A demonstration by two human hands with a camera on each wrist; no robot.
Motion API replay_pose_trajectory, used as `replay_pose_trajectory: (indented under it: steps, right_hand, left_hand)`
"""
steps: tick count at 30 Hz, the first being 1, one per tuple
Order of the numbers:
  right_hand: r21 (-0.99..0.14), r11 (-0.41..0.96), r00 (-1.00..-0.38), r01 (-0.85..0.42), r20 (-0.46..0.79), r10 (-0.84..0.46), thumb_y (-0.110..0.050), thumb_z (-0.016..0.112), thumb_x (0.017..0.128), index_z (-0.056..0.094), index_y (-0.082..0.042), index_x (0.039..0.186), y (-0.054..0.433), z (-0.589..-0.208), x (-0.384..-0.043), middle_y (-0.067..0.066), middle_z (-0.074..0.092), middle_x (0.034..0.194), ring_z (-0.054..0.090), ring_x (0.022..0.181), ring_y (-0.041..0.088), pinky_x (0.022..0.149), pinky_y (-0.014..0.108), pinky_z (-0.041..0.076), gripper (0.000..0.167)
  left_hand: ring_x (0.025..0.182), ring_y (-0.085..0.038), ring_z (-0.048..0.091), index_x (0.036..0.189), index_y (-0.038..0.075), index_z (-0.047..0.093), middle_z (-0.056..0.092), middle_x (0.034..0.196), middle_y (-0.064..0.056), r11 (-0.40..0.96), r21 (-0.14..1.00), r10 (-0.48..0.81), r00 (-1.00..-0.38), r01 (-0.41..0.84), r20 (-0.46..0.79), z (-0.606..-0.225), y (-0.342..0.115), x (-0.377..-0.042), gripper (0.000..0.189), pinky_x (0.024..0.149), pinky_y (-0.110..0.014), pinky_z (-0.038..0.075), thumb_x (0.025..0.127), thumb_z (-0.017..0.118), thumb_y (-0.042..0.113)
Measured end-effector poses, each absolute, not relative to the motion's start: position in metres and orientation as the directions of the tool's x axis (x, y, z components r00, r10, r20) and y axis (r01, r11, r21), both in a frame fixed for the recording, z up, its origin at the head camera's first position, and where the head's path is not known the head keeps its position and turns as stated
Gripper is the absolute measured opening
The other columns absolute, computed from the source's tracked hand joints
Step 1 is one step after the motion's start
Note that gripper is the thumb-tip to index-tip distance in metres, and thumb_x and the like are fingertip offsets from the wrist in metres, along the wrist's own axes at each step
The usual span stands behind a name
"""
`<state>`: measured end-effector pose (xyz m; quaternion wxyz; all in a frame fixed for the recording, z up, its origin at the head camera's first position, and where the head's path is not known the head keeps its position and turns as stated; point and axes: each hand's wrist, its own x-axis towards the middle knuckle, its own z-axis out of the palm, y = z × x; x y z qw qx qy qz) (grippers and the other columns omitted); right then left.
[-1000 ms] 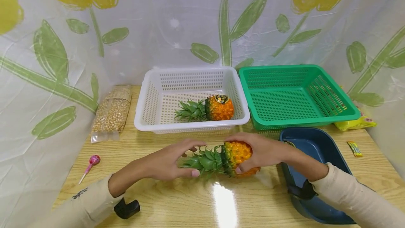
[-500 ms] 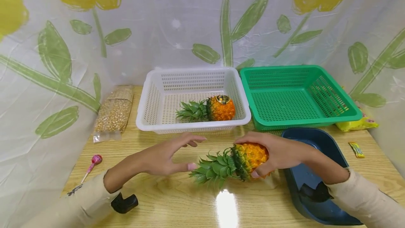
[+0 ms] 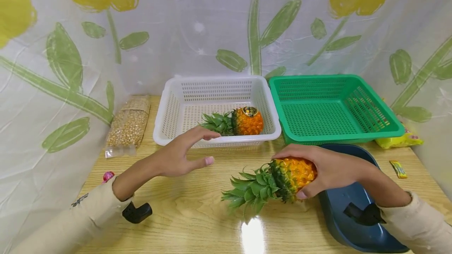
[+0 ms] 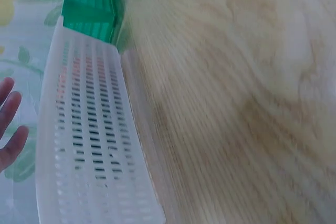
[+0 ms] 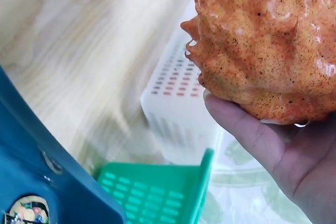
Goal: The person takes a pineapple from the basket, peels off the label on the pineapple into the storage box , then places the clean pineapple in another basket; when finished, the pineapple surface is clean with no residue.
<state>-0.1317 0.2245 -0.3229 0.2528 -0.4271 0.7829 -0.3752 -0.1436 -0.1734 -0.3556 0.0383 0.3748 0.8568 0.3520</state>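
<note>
In the head view my right hand grips the orange body of a small pineapple, its green leafy crown pointing left. It is held over the table beside the dark blue tub. The right wrist view shows the bumpy orange base of this pineapple against my palm. My left hand holds nothing; its thumb and fingers are spread apart, close to the front of the white basket. A second pineapple, with a black and gold sticker, lies in that basket.
A green basket stands right of the white one, a yellow packet beside it. Corn kernels in a bag, a partly hidden lollipop and a small candy lie around. In the tub sits something with a round label.
My right hand has carried the pineapple rightward, away from my left hand and toward the tub. My left hand has moved left and up, nearer the white basket.
</note>
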Motion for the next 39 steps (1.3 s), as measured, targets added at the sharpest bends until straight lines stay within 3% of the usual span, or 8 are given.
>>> replay_pose_trajectory:
  steps: [6, 12, 18, 25, 39]
  right_hand:
    - [-0.799, 0.357, -0.53, -0.484, -0.056, -0.846, -0.021, 0.082, 0.084, 0.045, -0.019, 0.149, 0.233, -0.321, -0.134, -0.001, 0.055, 0.13, 0.058, 0.092, 0.015, 0.07, 0.03, 0.055, 0.076]
    - [-0.804, 0.362, -0.545, -0.473, -0.056, -0.837, -0.019, 0.082, 0.084, 0.043, -0.022, 0.15, 0.239, -0.321, -0.137, 0.001, 0.054, 0.131, 0.058, 0.092, 0.016, 0.069, 0.03, 0.055, 0.077]
    - [-0.805, 0.381, -0.567, -0.454, -0.069, -0.821, -0.017, 0.081, 0.083, 0.043, -0.022, 0.15, 0.247, -0.317, -0.143, 0.001, 0.054, 0.13, 0.058, 0.091, 0.017, 0.068, 0.031, 0.055, 0.078]
    - [-0.849, 0.364, -0.579, -0.383, -0.087, -0.811, -0.005, 0.077, 0.085, 0.039, -0.013, 0.152, 0.257, -0.308, -0.152, 0.01, 0.053, 0.123, 0.061, 0.081, 0.02, 0.063, 0.034, 0.057, 0.078]
    - [-0.765, 0.522, -0.708, -0.378, -0.125, -0.695, -0.008, 0.074, 0.089, 0.034, -0.022, 0.156, 0.28, -0.289, -0.174, 0.013, 0.057, 0.106, 0.059, 0.07, 0.02, 0.059, 0.033, 0.054, 0.079]
  left_hand:
    - [0.124, -0.027, 0.054, 0.143, 0.017, 0.052, 0.056, 0.133, -0.004, 0.55, 0.596, 0.617, -0.766, 0.585, 0.181, -0.36, -0.179, -0.155, 0.052, 0.103, -0.053, 0.045, 0.096, 0.068, 0.035]
    - [0.121, -0.029, 0.056, 0.143, 0.014, 0.052, 0.058, 0.134, -0.007, 0.609, 0.599, 0.583, -0.806, 0.52, 0.106, -0.37, -0.184, -0.161, 0.056, 0.1, -0.052, 0.047, 0.097, 0.066, 0.043]
    - [0.115, -0.025, 0.06, 0.142, 0.015, 0.053, 0.061, 0.13, -0.008, 0.638, 0.574, 0.574, -0.814, 0.513, 0.088, -0.375, -0.184, -0.165, 0.055, 0.096, -0.048, 0.051, 0.097, 0.066, 0.042]
    - [0.119, -0.024, 0.061, 0.136, 0.013, 0.059, 0.065, 0.127, -0.004, 0.656, 0.593, 0.556, -0.83, 0.467, 0.039, -0.371, -0.183, -0.17, 0.048, 0.099, -0.049, 0.05, 0.097, 0.067, 0.038]
    - [0.108, -0.02, 0.064, 0.12, 0.019, 0.067, 0.068, 0.117, 0.002, 0.646, 0.579, 0.574, -0.816, 0.497, 0.061, -0.371, -0.182, -0.175, 0.029, 0.094, -0.046, 0.051, 0.094, 0.071, 0.032]
